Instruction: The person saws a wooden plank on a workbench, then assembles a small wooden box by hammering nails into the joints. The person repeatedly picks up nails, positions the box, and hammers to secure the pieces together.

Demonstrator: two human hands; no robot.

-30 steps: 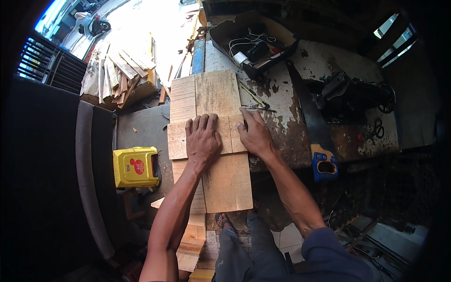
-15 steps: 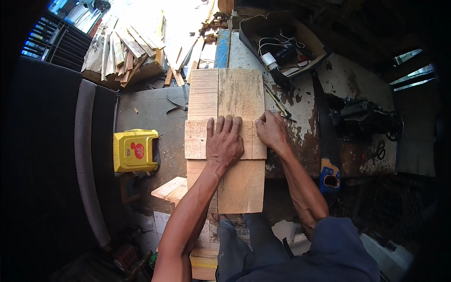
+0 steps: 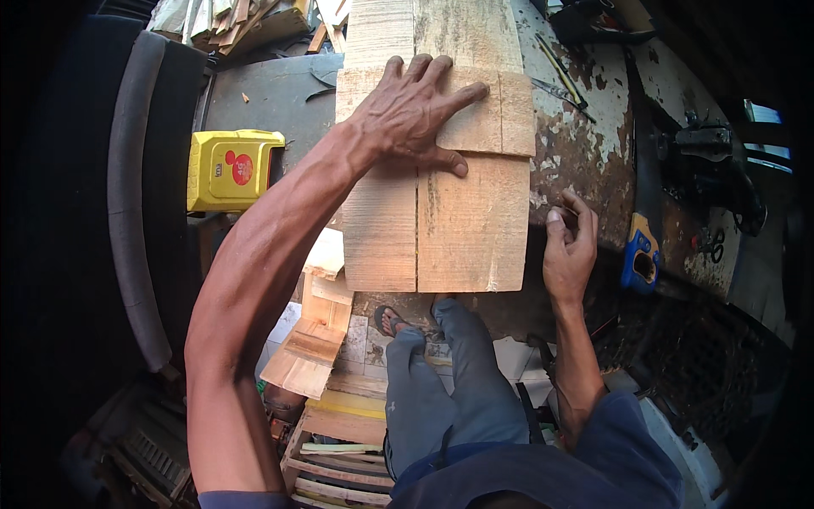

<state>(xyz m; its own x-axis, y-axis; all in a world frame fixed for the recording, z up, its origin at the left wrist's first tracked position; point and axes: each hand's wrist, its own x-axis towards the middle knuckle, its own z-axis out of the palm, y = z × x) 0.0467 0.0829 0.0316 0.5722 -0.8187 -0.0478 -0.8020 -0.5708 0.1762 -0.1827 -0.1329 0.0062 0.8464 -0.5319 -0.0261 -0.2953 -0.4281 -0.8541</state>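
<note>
Two pale rough-sawn boards (image 3: 471, 225) lie side by side on the worn table (image 3: 593, 153), their near ends jutting past its front edge. Across them sits a shorter wooden board (image 3: 515, 119). My left hand (image 3: 411, 114) rests on this crosspiece with its fingers spread, the thumb reaching down over the boards below. To the right of the boards, my right hand (image 3: 570, 259) is raised, palm turned up. Its thumb and fingers are curled together; whatever they pinch is too small to make out.
A handsaw (image 3: 642, 259) with a blue and yellow handle lies right, near scissors (image 3: 717, 246). A slim yellow-black tool (image 3: 564, 72) lies beside the boards. A yellow plastic container (image 3: 229, 170) stands left. Scrap wood (image 3: 246, 21) is piled behind; a wooden piece (image 3: 309, 339) sits below left.
My right hand has left the crosspiece's right end and drawn back toward me. My left hand has spread its fingers while staying on the crosspiece. The view has tilted lower.
</note>
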